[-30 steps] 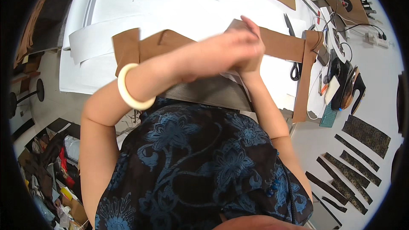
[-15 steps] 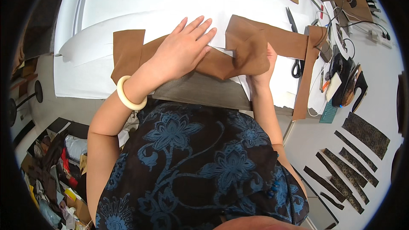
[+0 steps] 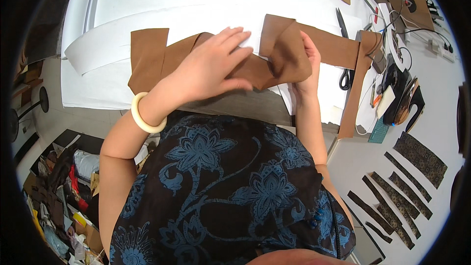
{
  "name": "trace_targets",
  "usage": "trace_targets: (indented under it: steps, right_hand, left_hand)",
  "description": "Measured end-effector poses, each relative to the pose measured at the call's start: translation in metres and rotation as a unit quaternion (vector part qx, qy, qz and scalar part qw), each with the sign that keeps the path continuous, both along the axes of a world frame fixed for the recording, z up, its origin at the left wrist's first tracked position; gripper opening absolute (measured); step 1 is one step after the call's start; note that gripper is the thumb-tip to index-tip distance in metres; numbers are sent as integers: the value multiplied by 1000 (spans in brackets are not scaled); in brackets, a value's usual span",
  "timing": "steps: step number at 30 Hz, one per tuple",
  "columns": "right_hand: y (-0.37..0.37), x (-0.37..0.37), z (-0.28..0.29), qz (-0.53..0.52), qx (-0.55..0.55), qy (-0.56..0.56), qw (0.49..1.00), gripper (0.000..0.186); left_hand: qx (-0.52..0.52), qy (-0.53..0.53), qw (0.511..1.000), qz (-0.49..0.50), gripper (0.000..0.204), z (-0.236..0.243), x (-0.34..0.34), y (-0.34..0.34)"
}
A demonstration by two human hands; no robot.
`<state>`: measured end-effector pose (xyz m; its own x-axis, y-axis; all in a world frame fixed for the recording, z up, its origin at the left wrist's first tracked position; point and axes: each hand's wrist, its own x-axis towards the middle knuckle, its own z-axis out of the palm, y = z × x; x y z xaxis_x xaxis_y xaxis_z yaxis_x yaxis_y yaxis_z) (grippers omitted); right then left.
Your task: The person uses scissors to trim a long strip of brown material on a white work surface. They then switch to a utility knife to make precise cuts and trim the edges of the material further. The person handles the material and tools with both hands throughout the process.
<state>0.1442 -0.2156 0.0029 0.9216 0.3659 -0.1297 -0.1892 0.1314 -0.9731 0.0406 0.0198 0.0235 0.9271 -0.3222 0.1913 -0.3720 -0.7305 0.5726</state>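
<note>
A long brown strip of cloth point(image 3: 147, 59) lies across the white paper point(image 3: 147, 0) at the near edge of the table. My left hand point(image 3: 211, 66) rests over its middle with fingers stretched and thumb apart, a cream bangle point(image 3: 142, 120) on that wrist. At the strip's right end the cloth is folded over on itself, and my right hand point(image 3: 310, 73) holds this fold from the right side. The cloth hides part of that hand's fingers. Beyond the fold, another brown piece point(image 3: 333, 49) runs right to a narrow brown strip point(image 3: 351, 103).
Black scissors point(image 3: 345, 78) lie right of my right hand, partly under brown cloth. Farther right are an iron point(image 3: 403, 110), cables and a green mat point(image 3: 378, 131). Patterned dark pieces point(image 3: 421, 159) lie at lower right. Scraps fill a box point(image 3: 61, 140) at lower left.
My left hand has shifted slightly right and its thumb now stands out from the fingers. My right hand has brought the cloth fold up and turned it, and more fingers show behind it.
</note>
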Motion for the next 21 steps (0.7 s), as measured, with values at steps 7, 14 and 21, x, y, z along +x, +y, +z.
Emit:
trace_targets:
  steps: [7,14,21]
  right_hand:
    - [3,4,7,120,-151,-86,978,71]
    - [9,4,6,147,-230,-147,951,89]
    - [8,7,14,156,-260,-173,937,103]
  left_hand:
    - [-107,-18,994,0,23,-7,-10,12]
    - [-167,-14,968,186,14,34,-39,72]
    - [-39,150,962,225,64,121,-79,194]
